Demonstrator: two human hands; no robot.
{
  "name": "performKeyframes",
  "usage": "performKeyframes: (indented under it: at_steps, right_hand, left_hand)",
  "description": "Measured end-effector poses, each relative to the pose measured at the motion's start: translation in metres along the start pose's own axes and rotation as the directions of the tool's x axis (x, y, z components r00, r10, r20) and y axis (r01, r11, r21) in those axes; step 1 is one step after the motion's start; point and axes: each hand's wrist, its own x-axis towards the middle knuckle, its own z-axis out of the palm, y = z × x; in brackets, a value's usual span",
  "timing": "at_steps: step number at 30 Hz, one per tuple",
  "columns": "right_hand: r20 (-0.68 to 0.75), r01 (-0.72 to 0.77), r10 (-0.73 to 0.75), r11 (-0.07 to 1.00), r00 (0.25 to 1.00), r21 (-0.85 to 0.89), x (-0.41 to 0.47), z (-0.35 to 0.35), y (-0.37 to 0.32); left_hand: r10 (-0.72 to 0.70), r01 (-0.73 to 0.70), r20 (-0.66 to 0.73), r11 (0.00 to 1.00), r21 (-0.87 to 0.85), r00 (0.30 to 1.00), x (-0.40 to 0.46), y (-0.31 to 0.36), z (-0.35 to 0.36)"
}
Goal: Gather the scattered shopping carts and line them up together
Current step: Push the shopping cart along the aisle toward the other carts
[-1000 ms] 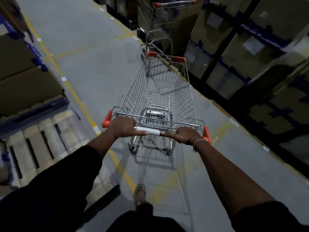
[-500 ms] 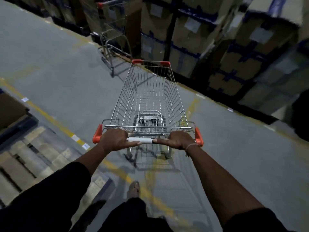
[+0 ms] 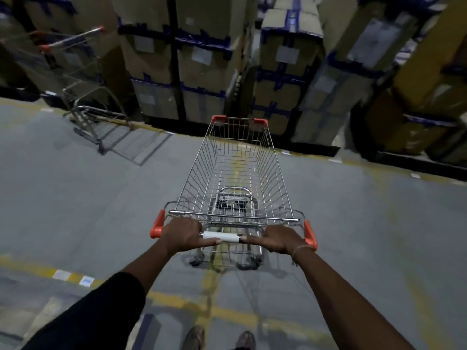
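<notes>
Grey concrete floor (image 3: pixel 75 198) ran under me, crossed near my feet by worn yellow lines (image 3: pixel 177 301) with two pale tags set into one of them. I had my left hand (image 3: pixel 183 233) and my right hand (image 3: pixel 280 239) both clenched around the handle bar (image 3: pixel 222 236) of the wire shopping cart (image 3: pixel 237 173), one on each side of its white centre sleeve, the orange end caps just outside my knuckles. The empty basket pointed straight ahead toward stacked cardboard boxes (image 3: pixel 202 59) banded with blue tape along the far side of the aisle. A second cart (image 3: pixel 83 97) stood off to the far left against those boxes, well apart from mine. Compared with half a second earlier, my view had swung right: that second cart had slid further left, the wooden pallet had dropped out of sight, and the boxes now faced me squarely.
</notes>
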Motion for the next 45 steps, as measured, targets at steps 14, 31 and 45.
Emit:
performKeyframes:
  at_steps: [14,31,45]
  right_hand:
    - [-0.182,-0.354,0.396,0.908,0.900,0.225,-0.101,0.043,0.066]
    - [-0.426,-0.636,0.713,0.696,0.557,0.334,-0.191,0.104,0.131]
    - [-0.428,-0.735,0.819,0.551,0.383,0.396,-0.259,0.103,0.275]
  left_hand:
    - [0.458,-0.458,-0.022,0.889,0.018,0.888,0.082,0.095,-0.015]
    - [0.776,-0.772,0.020,0.624,0.122,0.630,0.142,0.248,-0.030]
    - [0.859,-0.859,0.062,0.500,0.112,0.508,0.194,0.440,-0.046]
